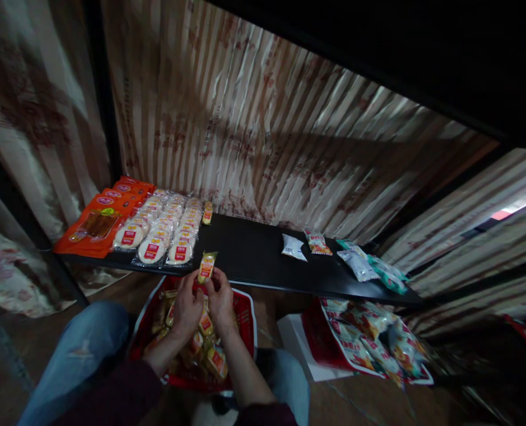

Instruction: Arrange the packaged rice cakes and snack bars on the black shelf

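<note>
Between my fingertips, just at the front edge of the black shelf [254, 251], is a small yellow snack packet [206, 267] with a red label. My left hand [189, 305] pinches its left side and my right hand [220, 299] its right side. Below both hands a red basket [245, 316] with a white rim holds several similar yellow packets [216, 361]. A single yellow packet [207, 213] stands at the back of the shelf, beside rows of round white wrapped snacks [151, 249].
Orange snack bags [98, 222] lie at the shelf's left end. White [293, 247], red-and-white [318, 242] and green [389, 275] packets lie on its right part. A red box of bags [311, 337] stands below right. Dark posts [103, 89] and curtains surround the shelf.
</note>
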`<state>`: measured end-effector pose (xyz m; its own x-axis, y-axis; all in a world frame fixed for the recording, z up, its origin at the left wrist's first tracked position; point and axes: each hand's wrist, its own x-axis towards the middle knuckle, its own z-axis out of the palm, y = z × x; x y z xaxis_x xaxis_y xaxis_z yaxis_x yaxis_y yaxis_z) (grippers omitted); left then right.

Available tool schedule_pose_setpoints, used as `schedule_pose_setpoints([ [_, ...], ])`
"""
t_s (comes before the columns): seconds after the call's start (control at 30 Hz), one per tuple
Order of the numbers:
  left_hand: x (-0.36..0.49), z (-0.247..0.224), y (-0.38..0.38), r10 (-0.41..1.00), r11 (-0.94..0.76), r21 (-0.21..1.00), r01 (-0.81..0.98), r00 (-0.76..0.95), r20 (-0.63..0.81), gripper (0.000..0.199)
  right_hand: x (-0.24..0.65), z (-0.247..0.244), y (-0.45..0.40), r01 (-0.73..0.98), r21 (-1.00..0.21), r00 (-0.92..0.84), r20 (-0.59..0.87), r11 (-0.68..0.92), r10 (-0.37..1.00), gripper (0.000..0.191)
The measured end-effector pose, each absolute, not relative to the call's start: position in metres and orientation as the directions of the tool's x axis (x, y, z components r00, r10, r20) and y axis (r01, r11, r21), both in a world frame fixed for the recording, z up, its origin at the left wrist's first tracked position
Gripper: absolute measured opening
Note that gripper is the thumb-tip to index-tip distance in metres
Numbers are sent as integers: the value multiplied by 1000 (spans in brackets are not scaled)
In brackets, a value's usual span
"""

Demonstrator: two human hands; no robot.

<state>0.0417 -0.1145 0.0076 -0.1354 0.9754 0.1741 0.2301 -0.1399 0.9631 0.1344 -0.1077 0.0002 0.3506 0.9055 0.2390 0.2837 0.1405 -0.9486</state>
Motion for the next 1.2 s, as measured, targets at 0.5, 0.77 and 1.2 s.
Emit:
schedule_pose_setpoints([
  [0.5, 66, 30, -36, 994, -50, 967, 250, -80, 72, 34, 153, 7, -24, 536, -843, 407, 218, -39, 887, 23],
  [0.77, 77, 25, -12, 998, -6, 956, 292, -60, 25, 33, 161, 4, -4, 592, -801, 417, 211, -87, 884, 16],
  [1.2, 94, 18, 28, 988, -100, 939, 330, -80, 133, 24, 164, -2, 33, 576, -815, 399, 217, -59, 891, 22],
])
